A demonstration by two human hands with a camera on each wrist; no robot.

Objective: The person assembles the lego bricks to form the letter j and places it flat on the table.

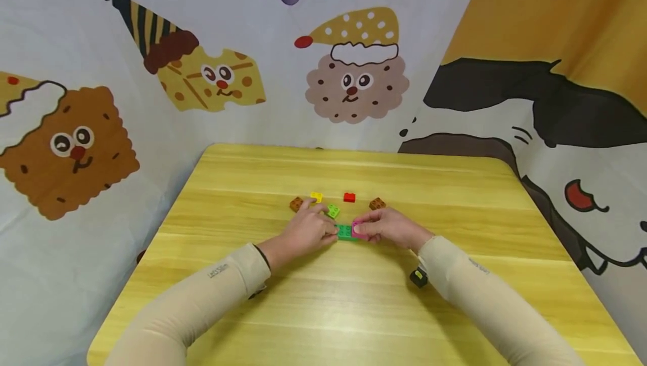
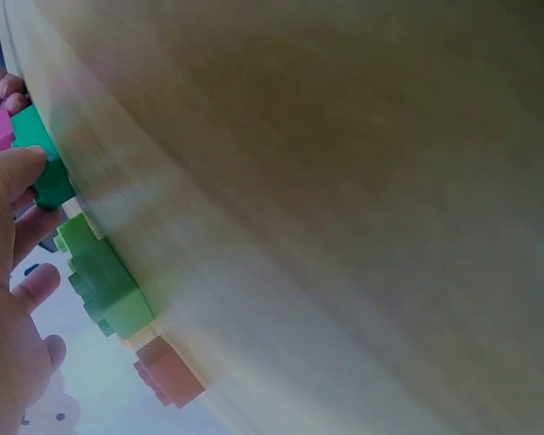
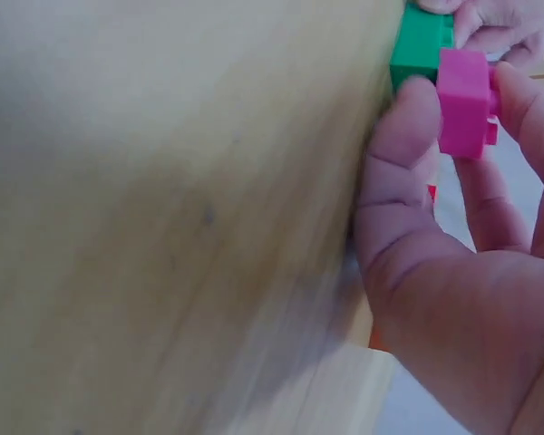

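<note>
At the middle of the yellow wooden surface (image 1: 354,298), the left hand (image 1: 305,231) pinches a dark green brick (image 1: 345,232) lying on the wood, while the right hand (image 1: 389,228) grips a pink brick (image 1: 358,231) pressed against its right end. Just behind lie a light green brick (image 1: 333,210), a yellow brick (image 1: 316,196), a red brick (image 1: 349,197) and two brown bricks (image 1: 377,204).

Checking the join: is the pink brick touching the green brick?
Touching. The right wrist view shows the pink brick pressed flush against the green brick, no gap.
</note>
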